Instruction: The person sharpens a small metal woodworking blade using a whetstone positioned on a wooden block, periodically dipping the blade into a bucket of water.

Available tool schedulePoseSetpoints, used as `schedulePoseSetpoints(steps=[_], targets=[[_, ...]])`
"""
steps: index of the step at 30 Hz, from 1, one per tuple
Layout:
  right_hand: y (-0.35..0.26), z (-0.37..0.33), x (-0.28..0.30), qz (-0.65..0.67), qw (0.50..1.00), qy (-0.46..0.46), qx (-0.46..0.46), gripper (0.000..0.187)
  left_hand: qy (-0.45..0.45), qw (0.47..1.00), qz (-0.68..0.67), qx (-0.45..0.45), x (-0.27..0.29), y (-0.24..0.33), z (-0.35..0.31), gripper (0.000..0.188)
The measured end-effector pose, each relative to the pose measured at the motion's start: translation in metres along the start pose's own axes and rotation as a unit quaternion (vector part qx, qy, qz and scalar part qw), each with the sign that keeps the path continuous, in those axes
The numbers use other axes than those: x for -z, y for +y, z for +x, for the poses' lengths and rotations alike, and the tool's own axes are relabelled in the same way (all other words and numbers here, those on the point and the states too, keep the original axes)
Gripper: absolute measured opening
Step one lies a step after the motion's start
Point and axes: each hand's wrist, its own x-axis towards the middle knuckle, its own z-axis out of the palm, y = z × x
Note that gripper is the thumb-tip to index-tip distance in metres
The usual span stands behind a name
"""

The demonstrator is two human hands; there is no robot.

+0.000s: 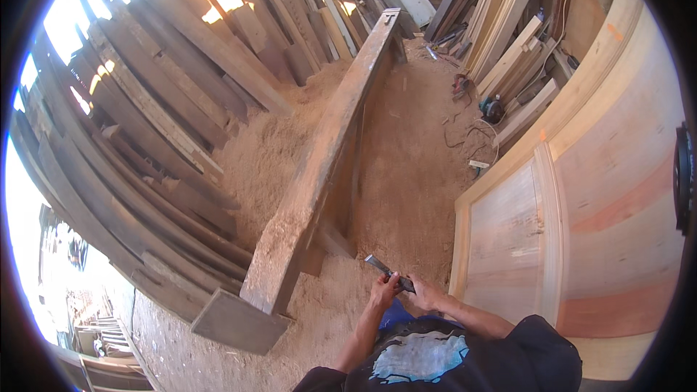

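Note:
Close in front of my body, both hands hold a chisel (377, 263) with a flat, pale metal blade and a dark handle. My left hand (385, 290) is closed round the middle of it, near where blade and handle meet. At the handle's rear end, the fingers of my right hand (424, 293) are closed on it as well. The blade points away and to the left, toward a long, narrow wooden bench (319, 167) and apart from it. Wood shavings lie on the bench's near end.
Many boards (156, 80) lean along the left and back. A large panelled wooden door (512, 225) stands close on my right. Power tools (491, 109) with cords lie on the dusty floor (406, 167) by stacked planks. Sawdust (268, 152) is heaped left of the bench.

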Motion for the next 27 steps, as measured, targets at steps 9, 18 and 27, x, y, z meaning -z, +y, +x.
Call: schedulePoseSetpoints(steps=[9, 18, 27], targets=[[-0.016, 0.107, 0.066, -0.052, 0.992, 0.108, -0.037, 0.061, 0.032, 0.991, 0.12, 0.043, -0.04, 0.089, 0.116, 0.023], [-0.061, 0.201, 0.177, 0.241, 0.966, -0.056, -0.072, 0.048, -0.109, 0.99, -0.087, 0.016, -0.036, 0.234, 0.221, 0.007], [-0.036, 0.263, 0.164, 0.085, 0.986, 0.086, -0.117, 0.039, -0.053, 0.993, -0.04, 0.1, -0.052, 0.266, 0.291, 0.028]])
